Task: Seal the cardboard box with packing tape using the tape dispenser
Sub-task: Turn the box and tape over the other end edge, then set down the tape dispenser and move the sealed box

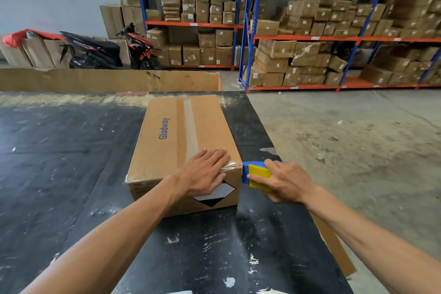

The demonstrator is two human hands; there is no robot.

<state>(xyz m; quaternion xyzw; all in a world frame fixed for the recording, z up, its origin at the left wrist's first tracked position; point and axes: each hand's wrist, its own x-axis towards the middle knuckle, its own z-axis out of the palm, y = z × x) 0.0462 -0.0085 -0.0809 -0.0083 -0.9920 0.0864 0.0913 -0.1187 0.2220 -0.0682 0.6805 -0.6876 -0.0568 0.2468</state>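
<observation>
One cardboard box (183,148) is seen on the black table (59,162), just right of centre, with one tape strip (191,126) along its top seam. The left hand (205,169) is laid flat, fingers spread, on the box's near right corner, at about 5 o'clock on the lid, gripping nothing. One blue-and-yellow tape dispenser (259,175) is clasped in the right hand (284,181), touching the box's side at 3 o'clock
</observation>
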